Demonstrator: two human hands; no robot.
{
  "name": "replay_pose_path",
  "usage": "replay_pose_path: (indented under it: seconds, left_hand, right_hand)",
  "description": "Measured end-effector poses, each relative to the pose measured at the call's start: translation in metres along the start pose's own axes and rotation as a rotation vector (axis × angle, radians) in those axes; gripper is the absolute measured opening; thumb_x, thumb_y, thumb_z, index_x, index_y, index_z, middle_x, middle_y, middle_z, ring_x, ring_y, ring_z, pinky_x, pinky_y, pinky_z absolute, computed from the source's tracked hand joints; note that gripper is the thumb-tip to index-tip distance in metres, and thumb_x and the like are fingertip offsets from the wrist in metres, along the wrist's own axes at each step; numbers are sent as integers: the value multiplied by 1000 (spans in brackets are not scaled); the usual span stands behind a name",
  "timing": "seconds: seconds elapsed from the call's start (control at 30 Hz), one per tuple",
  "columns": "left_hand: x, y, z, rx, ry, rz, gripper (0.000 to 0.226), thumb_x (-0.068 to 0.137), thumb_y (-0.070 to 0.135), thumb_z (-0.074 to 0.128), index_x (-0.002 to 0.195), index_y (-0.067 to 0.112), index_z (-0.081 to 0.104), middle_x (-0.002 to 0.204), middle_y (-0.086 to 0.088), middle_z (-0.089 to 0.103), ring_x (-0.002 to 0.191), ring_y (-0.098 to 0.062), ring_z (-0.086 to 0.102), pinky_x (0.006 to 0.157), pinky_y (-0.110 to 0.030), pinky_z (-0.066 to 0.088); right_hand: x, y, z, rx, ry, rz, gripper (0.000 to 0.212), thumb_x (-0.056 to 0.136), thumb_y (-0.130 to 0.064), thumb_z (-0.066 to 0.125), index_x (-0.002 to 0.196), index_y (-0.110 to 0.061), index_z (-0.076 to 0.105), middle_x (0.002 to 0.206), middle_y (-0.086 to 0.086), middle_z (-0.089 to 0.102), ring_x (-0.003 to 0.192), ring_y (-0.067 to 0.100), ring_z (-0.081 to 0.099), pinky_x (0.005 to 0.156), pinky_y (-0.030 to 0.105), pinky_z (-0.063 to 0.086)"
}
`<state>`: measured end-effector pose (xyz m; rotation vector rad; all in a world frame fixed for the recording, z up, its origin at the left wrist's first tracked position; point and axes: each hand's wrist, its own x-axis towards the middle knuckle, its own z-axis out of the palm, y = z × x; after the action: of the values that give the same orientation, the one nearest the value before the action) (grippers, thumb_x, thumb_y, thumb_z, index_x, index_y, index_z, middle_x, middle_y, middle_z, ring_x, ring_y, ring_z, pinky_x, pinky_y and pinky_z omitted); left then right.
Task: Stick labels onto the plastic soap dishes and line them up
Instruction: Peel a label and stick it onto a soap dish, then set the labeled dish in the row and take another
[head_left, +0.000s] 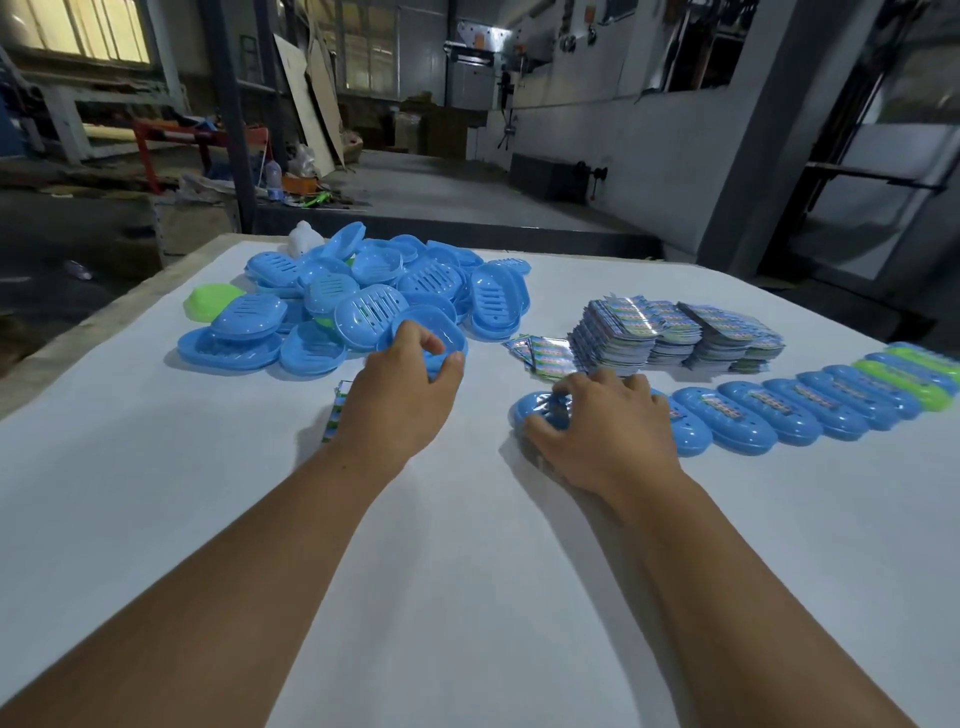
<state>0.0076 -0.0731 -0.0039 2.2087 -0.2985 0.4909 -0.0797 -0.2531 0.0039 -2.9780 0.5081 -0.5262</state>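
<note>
A heap of blue soap dishes (363, 291) lies at the back left of the white table (156, 519). My left hand (400, 395) grips one blue dish (447, 332) at the heap's near edge, fingers curled over its rim. My right hand (608, 421) rests on a blue dish (535, 408) at the left end of a row of labelled dishes (789, 410), fingers pressing a label on it. Stacks of shiny labels (675, 332) stand behind the row. A few loose labels (540, 351) lie beside the stacks.
A label strip (335, 410) lies partly hidden by my left wrist. A green dish (210, 301) sits left of the heap, and green dishes (904, 384) lie at the row's far end. A white object (306, 239) stands behind the heap. Beyond the table is a workshop floor.
</note>
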Motion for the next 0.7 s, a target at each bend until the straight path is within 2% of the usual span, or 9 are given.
replay_pose_path:
  seconds: [0.07, 0.2, 0.4, 0.53, 0.7]
  left_hand:
    - [-2, 0, -1, -10, 0, 0, 22, 92, 49, 59, 97, 30, 50, 71, 11, 61, 71, -16, 62, 64, -34, 47]
    - [-5, 1, -3, -7, -27, -1, 21, 92, 48, 60, 100, 30, 52, 77, 7, 64, 76, -21, 63, 70, -36, 50]
    - [-8, 2, -8, 14, -65, -15, 21, 93, 48, 59, 99, 29, 53, 73, 7, 64, 78, -23, 63, 72, -36, 50]
    - [-6, 1, -8, 38, -90, -29, 20, 92, 50, 59, 90, 30, 55, 66, 13, 61, 77, -19, 63, 70, -34, 48]
    - [-5, -4, -9, 161, -82, 9, 21, 90, 49, 58, 79, 31, 56, 73, 13, 63, 81, -20, 62, 74, -32, 48]
  right_hand:
    - [-2, 6, -2, -29, 30, 101, 51, 83, -61, 49, 112, -24, 67, 117, 4, 62, 111, 34, 49, 91, 44, 37]
    - [-3, 13, -5, -8, 57, 241, 43, 84, -53, 52, 106, -18, 65, 115, 5, 62, 113, 35, 48, 82, 41, 31]
    - [0, 29, -7, 46, 89, 306, 53, 90, -54, 60, 132, -23, 54, 134, 8, 55, 126, 37, 44, 98, 45, 37]
    - [9, 47, -10, 101, 114, 390, 55, 90, -48, 65, 138, -26, 51, 141, 10, 49, 130, 38, 41, 101, 46, 35]
    - [12, 48, -5, 129, 183, 396, 49, 90, -43, 67, 134, -25, 56, 139, 12, 49, 128, 40, 40, 102, 46, 34]
